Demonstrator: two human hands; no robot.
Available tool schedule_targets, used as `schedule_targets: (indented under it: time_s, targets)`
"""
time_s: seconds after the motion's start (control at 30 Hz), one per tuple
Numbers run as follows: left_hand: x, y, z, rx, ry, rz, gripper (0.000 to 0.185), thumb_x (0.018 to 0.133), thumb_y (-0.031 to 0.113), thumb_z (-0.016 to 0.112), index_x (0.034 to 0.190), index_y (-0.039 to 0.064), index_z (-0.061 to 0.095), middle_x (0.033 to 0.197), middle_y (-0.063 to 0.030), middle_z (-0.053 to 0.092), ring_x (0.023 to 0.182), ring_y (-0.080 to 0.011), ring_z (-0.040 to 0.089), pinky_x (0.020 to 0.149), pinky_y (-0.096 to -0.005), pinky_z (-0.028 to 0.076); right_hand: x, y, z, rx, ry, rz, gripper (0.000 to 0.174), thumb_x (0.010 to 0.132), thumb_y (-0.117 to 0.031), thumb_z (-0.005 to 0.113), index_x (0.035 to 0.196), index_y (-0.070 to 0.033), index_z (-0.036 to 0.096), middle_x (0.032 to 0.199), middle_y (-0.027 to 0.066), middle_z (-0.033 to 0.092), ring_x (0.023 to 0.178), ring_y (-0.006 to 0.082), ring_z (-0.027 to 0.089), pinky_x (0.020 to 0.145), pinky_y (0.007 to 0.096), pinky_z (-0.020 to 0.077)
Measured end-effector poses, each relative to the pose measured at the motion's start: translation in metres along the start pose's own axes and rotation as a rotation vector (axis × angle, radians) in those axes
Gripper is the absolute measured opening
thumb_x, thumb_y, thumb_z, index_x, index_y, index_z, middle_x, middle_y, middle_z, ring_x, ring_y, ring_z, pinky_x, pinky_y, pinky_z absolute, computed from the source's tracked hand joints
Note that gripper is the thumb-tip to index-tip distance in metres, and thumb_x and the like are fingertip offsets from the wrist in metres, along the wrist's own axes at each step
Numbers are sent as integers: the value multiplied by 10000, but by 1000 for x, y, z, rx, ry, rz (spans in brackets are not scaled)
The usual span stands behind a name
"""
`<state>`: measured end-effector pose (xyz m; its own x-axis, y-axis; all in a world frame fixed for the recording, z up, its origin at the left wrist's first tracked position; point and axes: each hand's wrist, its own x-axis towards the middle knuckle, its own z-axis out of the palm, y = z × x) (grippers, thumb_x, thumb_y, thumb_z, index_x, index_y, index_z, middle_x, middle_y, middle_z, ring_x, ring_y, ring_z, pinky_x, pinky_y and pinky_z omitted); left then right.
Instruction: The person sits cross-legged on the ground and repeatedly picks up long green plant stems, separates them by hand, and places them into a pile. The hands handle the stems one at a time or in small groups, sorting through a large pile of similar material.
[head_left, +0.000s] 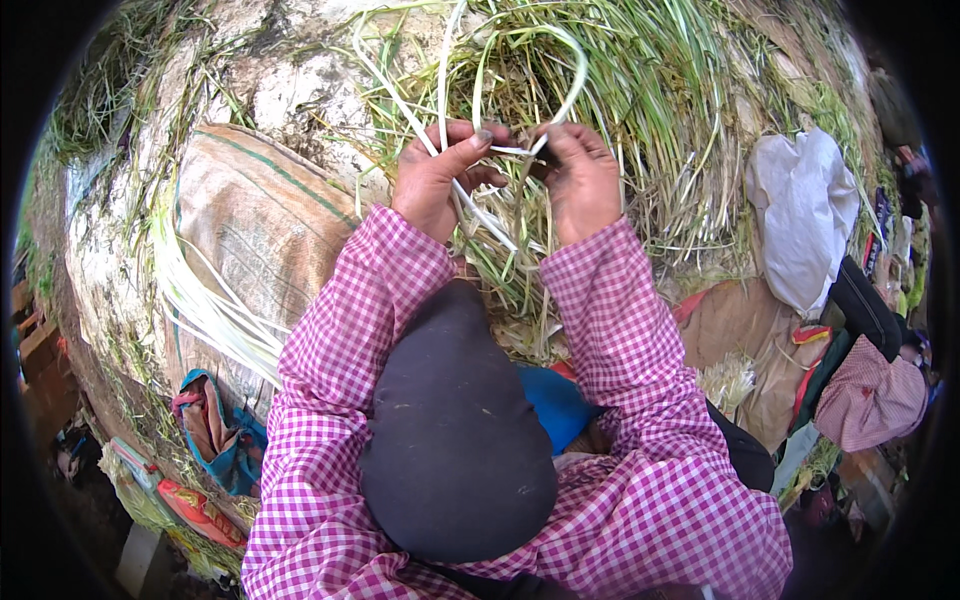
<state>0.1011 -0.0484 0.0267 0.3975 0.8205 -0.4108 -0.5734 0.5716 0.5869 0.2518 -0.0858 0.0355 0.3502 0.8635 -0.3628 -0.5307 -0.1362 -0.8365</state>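
Note:
My left hand is in front of me, thumb and fingers closed on long pale plant stalks that cross over the palm. Close on its right, my right hand pinches a green-white stalk that arches up in a loop between the two hands. A thin pale length spans the small gap between my fingertips. Behind and under both hands lies a heap of long green stalks with whitish ends. My fingers partly hide where the stalks meet.
To the left, a bundle of whitish stalks rests on a woven sack. A blue cloth item lies below it. On the right are a white plastic sack and a person's checked sleeve or cloth. My dark-clad knee rises centrally.

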Motion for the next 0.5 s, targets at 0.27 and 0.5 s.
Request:
schedule_targets:
  time_s: [0.27,0.5]
  targets:
    - [-13,-5,-59,52,76,-162,64,839,12,543,884,35,504,806,-164,604,758,-299,637,557,-359,578,29,-39,-71,70,210,-74,122,869,-154,550,854,-56,621,887,111,641,796,222,605,719,381,511]
    - [-21,9,-73,671,348,136,189,837,26,538,1014,-12,593,906,-121,625,622,-116,585,466,-221,534,32,-58,-74,-43,195,-100,103,876,-128,541,903,-59,612,889,111,636,783,231,619,672,369,530]
